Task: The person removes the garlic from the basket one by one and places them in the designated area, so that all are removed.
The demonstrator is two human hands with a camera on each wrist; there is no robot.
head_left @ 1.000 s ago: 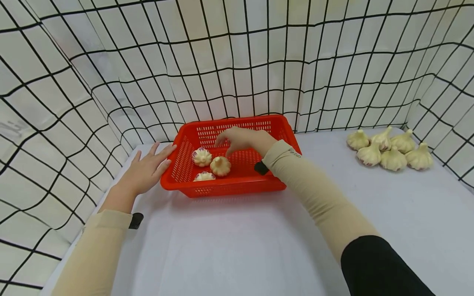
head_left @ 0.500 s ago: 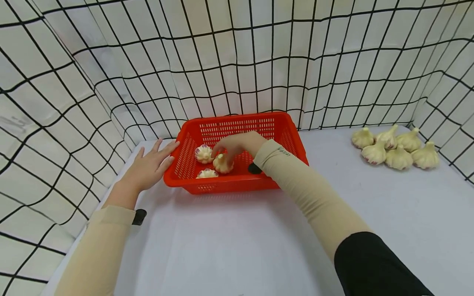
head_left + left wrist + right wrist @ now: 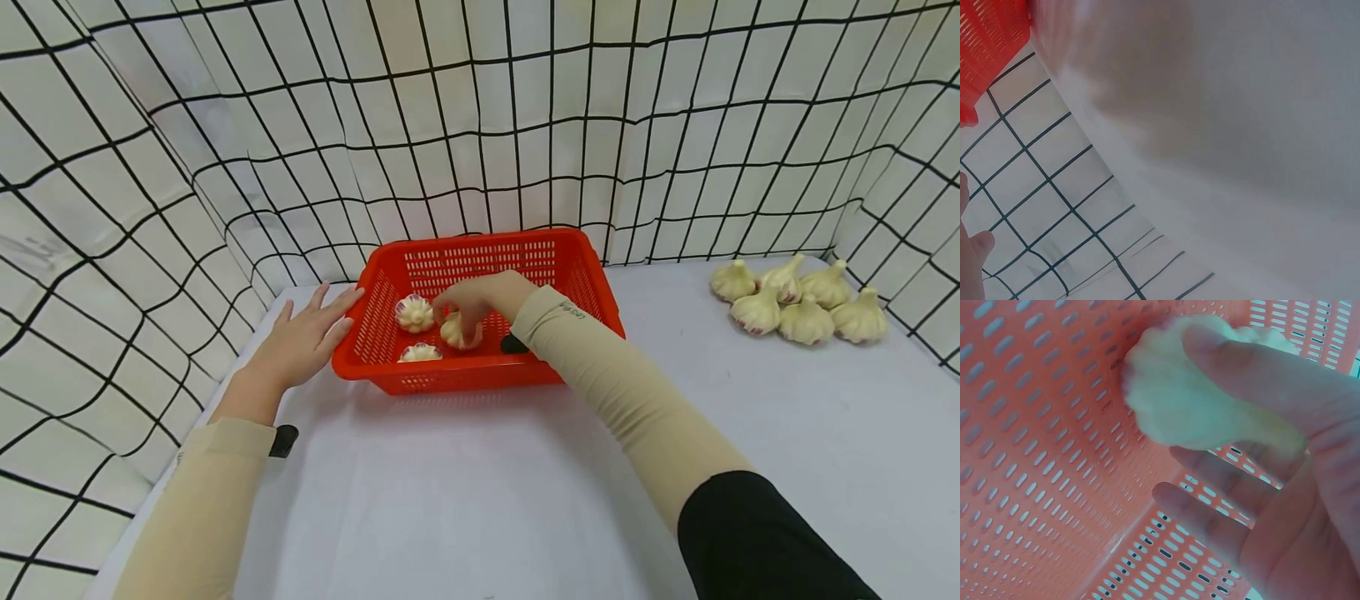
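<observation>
Where the right fingers meet: the right hand (image 3: 483,298) is clamped on a garlic bulb (image 3: 452,330), thumb across its side, neck toward the palm; the lowest finger stands apart from it.
Held bulb: inside the red basket (image 3: 480,382), left of its middle, toward its front wall.
Left fingers: spread apart, the left hand (image 3: 296,344) touches the basket's left rim with its fingertips, over the tabletop's far left part.
Bulbs beside the held one: one garlic head (image 3: 414,313) just to its left, another (image 3: 420,353) close to the basket's front wall, partly hidden by it.
Basket: upright near the middle of the tabletop's far edge, its walls slotted.
Sleeves: beige (image 3: 630,383) on both forearms, with a black band (image 3: 757,533) higher on the right arm.
Far right corner: six bulbs (image 3: 806,322) huddled on the white tabletop (image 3: 450,500), necks mostly up.
Beyond the edges: black netting (image 3: 516,131) before white sheeting, behind and along both sides.
</observation>
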